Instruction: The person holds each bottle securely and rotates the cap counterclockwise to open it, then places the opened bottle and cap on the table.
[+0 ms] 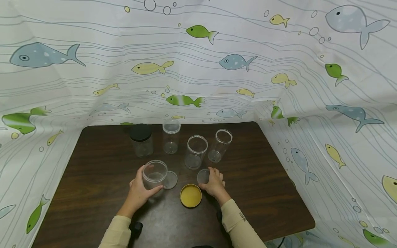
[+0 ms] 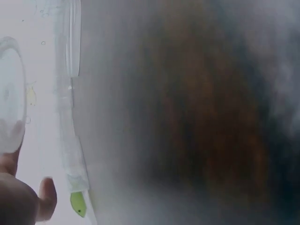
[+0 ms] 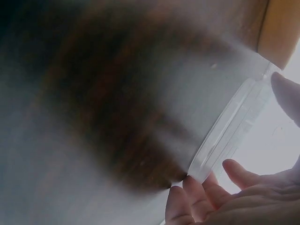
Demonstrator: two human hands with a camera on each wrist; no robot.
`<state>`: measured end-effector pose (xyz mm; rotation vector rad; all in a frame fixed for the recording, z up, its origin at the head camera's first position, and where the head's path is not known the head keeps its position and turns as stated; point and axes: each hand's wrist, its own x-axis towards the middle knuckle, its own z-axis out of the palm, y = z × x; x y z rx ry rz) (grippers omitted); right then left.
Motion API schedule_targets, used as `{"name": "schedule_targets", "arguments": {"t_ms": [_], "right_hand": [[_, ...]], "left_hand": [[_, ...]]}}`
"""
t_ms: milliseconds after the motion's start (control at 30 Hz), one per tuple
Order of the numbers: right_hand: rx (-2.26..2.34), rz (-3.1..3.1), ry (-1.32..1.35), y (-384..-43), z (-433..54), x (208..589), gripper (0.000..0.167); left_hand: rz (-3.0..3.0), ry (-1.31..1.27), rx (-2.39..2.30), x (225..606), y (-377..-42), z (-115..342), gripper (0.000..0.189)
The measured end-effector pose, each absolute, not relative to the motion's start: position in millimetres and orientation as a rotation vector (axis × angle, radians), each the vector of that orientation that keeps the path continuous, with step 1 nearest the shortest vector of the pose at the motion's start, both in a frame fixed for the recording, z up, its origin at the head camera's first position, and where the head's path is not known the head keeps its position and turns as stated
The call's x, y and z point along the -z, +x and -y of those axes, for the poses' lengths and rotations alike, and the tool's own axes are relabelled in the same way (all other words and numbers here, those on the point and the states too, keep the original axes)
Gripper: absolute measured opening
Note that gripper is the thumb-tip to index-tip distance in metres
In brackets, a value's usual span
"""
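My left hand [image 1: 139, 190] grips a wide clear jar [image 1: 155, 176] with its mouth facing up, thumb on the near side and fingers round the left. In the left wrist view part of the hand [image 2: 21, 199] shows beside a round clear surface. A flat clear lid [image 1: 171, 180] lies just right of that jar. My right hand [image 1: 215, 183] holds another clear lid [image 1: 203, 176] by its edge, low over the tabletop. The right wrist view shows fingertips at one side of the lid [image 3: 227, 129] and the thumb at the other. Between the hands lies a gold lid [image 1: 190, 196].
Behind the hands stand a jar with a black lid [image 1: 141, 140], a slim jar with a clear top [image 1: 171, 139], an uncovered jar [image 1: 195, 156] and a narrower uncovered jar [image 1: 218, 148]. Fish-printed sheeting [image 1: 198, 79] surrounds the dark wooden table [image 1: 263, 193].
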<state>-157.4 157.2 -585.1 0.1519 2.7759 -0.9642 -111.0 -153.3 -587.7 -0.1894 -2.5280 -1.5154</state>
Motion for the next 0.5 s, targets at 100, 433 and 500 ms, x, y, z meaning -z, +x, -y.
{"name": "schedule_targets", "arguments": {"t_ms": [100,433,500], "right_hand": [[0.975,-2.775,0.15,-157,-158,584,0.089],[1.042,-2.743,0.141,-156,-161,582,0.084],[1.044,-2.738,0.143,-156,-161,583,0.084]], "left_hand": [[2.551,-0.179,1.51,587,-112,155,0.103],[2.602,-0.064,1.464,589,-115,164,0.105],[2.583,-0.059,1.474,590,-116,168,0.104]]}}
